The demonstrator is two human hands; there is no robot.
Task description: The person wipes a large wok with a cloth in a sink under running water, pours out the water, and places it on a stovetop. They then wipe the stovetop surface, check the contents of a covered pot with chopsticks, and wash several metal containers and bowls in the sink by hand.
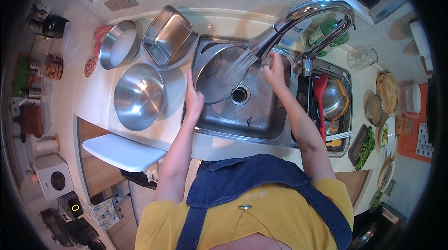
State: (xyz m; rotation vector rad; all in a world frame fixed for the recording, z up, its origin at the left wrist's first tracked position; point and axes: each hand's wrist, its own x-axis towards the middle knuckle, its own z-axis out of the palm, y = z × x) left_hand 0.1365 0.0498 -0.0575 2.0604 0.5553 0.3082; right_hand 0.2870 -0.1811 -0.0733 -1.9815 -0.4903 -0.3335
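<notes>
Over the stainless steel sink (266, 120), a round glass lid with a metal rim (210, 87) is tilted up. My left hand (194, 98) grips its left edge, thumb and fingers along the rim. Water sprays from the pull-down head of a chrome faucet (260, 49) onto the glass. Just right of that spray head is my right hand (275, 71), its fingers curled. Something greyish shows at its fingertips, but whether it is held is unclear. Below the lid's right edge lies the drain (240, 94). A small dark scrap (249, 121) rests on the sink floor.
Left of the sink stand a steel mixing bowl (139, 96), a rectangular steel pan (168, 36) and a bowl with whitish contents (122, 47). A dish rack (344, 145) at right holds a red utensil (320, 92). Green bottles (323, 35) stand behind the faucet.
</notes>
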